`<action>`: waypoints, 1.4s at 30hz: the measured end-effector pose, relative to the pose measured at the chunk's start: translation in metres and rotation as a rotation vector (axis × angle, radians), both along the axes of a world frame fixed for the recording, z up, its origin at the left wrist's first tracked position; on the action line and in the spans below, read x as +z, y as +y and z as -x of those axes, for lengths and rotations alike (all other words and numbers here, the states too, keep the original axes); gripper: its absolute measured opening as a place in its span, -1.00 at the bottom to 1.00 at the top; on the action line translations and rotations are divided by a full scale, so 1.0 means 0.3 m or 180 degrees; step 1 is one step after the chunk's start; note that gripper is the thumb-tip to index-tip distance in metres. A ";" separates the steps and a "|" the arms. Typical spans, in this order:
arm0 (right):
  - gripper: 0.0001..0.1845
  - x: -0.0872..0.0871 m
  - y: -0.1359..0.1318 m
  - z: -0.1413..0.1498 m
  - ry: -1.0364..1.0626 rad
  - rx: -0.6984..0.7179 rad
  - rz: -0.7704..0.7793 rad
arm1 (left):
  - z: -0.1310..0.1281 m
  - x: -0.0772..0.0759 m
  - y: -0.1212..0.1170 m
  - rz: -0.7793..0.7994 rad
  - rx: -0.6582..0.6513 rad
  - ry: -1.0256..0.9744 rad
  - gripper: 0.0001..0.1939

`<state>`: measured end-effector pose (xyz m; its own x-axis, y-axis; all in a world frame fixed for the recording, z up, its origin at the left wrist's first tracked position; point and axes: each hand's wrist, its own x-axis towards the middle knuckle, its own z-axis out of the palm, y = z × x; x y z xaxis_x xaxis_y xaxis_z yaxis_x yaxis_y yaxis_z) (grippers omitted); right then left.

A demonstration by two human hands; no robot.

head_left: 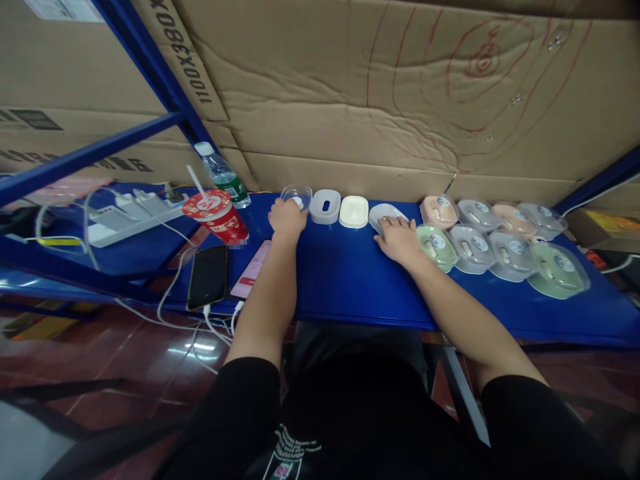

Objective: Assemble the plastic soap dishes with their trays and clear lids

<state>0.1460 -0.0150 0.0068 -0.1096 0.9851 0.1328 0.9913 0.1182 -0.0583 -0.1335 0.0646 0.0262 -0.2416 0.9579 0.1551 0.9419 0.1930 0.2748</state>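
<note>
My left hand (289, 219) is curled at the near edge of a clear plastic lid (303, 192), at the left end of a row on the blue table. Its fingertips are partly hidden. To its right stand a white box with a dark oval slot (326, 208) and a shallow cream dish (354, 212). My right hand (400, 240) rests with fingers spread over the near side of a pale grey dish (384, 215), covering part of it.
Several finished-looking boxes with clear lids, such as a green one (436, 248), stand in two rows at the right. At the left are a red cup with a straw (220, 217), a water bottle (227, 179), two phones (207, 277) with cables and a power strip (133, 220). Cardboard (320, 100) backs the table.
</note>
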 end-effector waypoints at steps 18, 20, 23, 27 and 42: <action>-0.51 0.032 0.011 -0.020 0.1023 -0.0231 -0.0706 | -0.094 -0.014 -0.036 -0.0931 -0.1344 -0.0690 -0.72; -0.53 0.022 0.019 -0.027 0.1272 -0.0207 -0.0864 | -0.145 -0.025 -0.057 -0.0823 -0.1770 -0.0760 -0.73; -0.58 0.005 0.036 -0.044 0.1670 -0.0120 -0.1155 | -0.215 -0.041 -0.097 -0.0534 -0.2273 -0.0811 -0.74; -0.64 -0.022 0.065 -0.057 0.2404 -0.0076 -0.1603 | -0.296 -0.083 -0.140 -0.0309 -0.2782 -0.1148 -0.67; -0.29 -0.018 0.061 0.044 0.3883 -0.0117 -0.1067 | -0.369 -0.105 -0.177 -0.1036 -0.2845 -0.2417 -0.94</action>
